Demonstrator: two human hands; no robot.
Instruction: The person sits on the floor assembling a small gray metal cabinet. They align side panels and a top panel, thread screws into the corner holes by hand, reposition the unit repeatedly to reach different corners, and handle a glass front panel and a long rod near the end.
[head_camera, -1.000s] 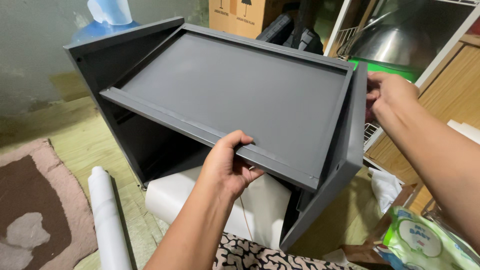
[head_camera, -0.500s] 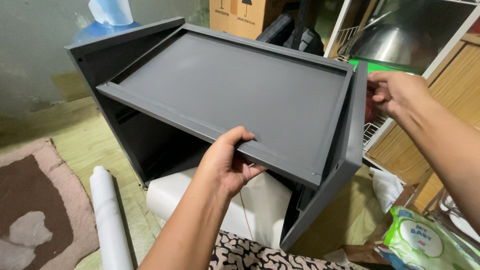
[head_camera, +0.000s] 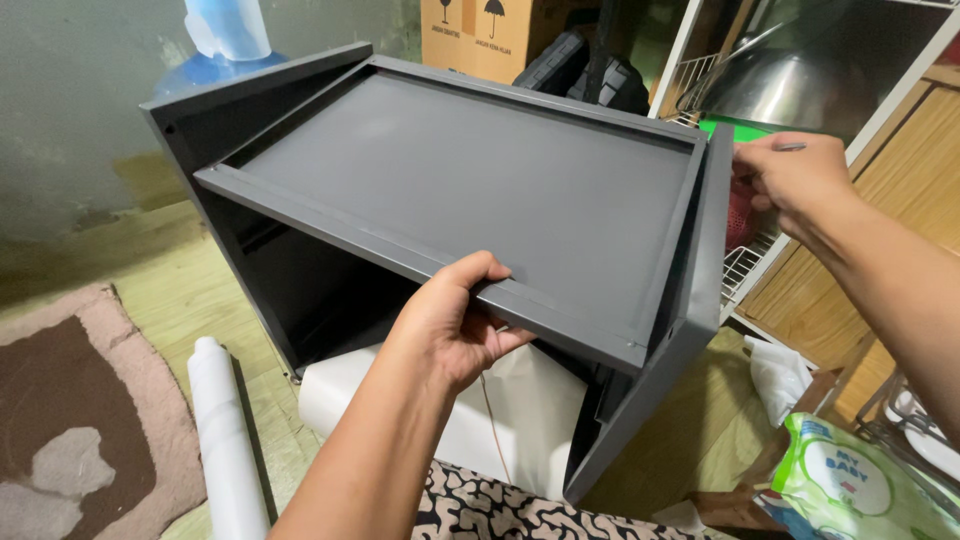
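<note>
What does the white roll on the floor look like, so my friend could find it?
Start at the big dark grey cabinet and look down to its left, at the floor. The white roll lies there beside a brown and pink rug. It is long, thin and plain white, unlike the bulky white cushion under the cabinet.

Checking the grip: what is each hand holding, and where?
Left hand grips the shelf by its front edge; right hand holds the cabinet at its side panel's top.

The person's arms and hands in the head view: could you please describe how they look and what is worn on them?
Both are bare: the left hand and right hand wear no gloves, rings or watch that shows, and no sleeve covers either forearm as far as the frame reaches. Fingernails are short and plain.
</note>
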